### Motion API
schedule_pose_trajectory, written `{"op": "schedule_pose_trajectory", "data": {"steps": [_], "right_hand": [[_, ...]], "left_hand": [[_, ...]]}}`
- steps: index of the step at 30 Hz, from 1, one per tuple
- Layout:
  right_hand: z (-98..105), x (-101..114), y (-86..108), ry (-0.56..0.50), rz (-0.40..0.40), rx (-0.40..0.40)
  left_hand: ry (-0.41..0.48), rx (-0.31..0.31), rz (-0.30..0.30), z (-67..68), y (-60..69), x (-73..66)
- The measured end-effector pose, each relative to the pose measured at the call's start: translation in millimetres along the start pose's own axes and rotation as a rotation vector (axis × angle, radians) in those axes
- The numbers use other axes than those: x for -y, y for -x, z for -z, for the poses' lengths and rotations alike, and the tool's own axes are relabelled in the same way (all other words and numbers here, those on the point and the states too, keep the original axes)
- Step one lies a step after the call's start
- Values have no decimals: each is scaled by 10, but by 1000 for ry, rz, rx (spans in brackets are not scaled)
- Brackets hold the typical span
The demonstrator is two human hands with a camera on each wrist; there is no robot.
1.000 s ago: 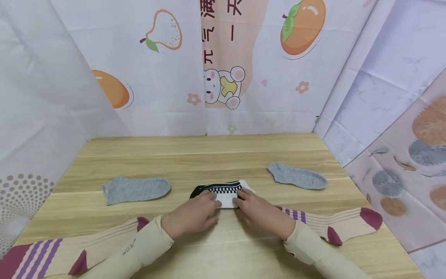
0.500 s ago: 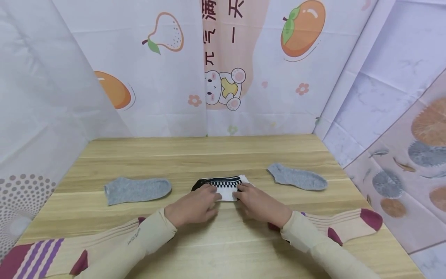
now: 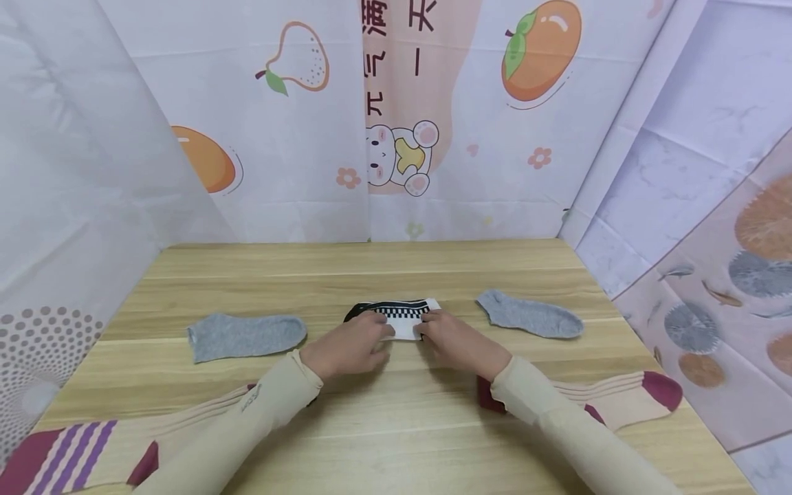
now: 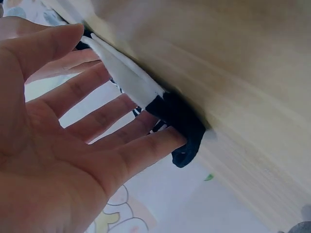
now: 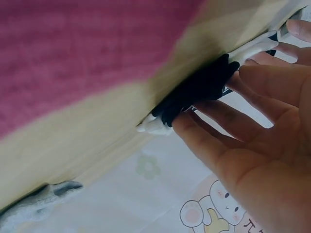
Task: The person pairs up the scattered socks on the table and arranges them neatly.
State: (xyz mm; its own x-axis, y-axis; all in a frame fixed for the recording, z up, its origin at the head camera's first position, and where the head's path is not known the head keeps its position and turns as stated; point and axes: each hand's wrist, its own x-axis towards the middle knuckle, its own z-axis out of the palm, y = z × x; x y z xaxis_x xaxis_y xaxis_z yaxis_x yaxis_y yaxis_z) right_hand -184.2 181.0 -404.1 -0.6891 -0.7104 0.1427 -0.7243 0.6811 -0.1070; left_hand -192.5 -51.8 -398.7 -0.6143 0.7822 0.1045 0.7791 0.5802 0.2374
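A folded black-and-white sock point(image 3: 405, 323) with a checkered band lies flat at the middle of the table. Straight fingers of my left hand point(image 3: 351, 342) rest on its left part, where a black end pokes out. In the left wrist view the thumb stands away from the fabric, and the fingertips touch the white and black sock point(image 4: 167, 109). On the sock's right part lie the fingers of my right hand point(image 3: 460, 342). The right wrist view has these fingers extended over the black part point(image 5: 199, 90), the thumb near it. Whether there is one sock or two cannot be told.
Grey ankle socks lie on either side, one at left point(image 3: 247, 337) and one at right point(image 3: 532, 316). Long cream socks with maroon toes and heels lie nearer, one at left point(image 3: 133, 440), one at right point(image 3: 631, 399), partly under my forearms. Printed curtains point(image 3: 297, 151) border the wooden table point(image 3: 371, 447).
Both hands and the folded black-and-white sock have slid away from me, toward the back of the table. The grey socks and long cream socks stay where they were.
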Motion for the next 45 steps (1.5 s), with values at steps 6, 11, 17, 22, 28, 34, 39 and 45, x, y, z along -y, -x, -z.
{"op": "schedule_pose_trajectory", "data": {"steps": [6, 11, 17, 22, 28, 34, 39, 45], "right_hand": [[12, -109, -122, -39, -44, 28], [7, -238, -248, -49, -51, 8], [-25, -390, -425, -49, -75, 6], [-37, -507, -563, -52, -135, 8], [-61, -617, -751, -40, -161, -21], [-86, -768, -938, -10, -166, -41], [-113, -890, -1073, -4, -218, -24], [-131, -995, -1181, -6, -271, -15]], "left_hand": [[47, -41, -16, -6, -123, 137], [99, -33, 34, 9, -262, 266], [133, 4, 109, 58, -415, 429], [128, 23, 139, 81, -549, 543], [101, -3, 173, 72, -724, 709], [66, 44, 263, 119, -949, 846], [39, 83, 326, 154, -1099, 937], [69, 70, 306, 178, -1204, 1071]]}}
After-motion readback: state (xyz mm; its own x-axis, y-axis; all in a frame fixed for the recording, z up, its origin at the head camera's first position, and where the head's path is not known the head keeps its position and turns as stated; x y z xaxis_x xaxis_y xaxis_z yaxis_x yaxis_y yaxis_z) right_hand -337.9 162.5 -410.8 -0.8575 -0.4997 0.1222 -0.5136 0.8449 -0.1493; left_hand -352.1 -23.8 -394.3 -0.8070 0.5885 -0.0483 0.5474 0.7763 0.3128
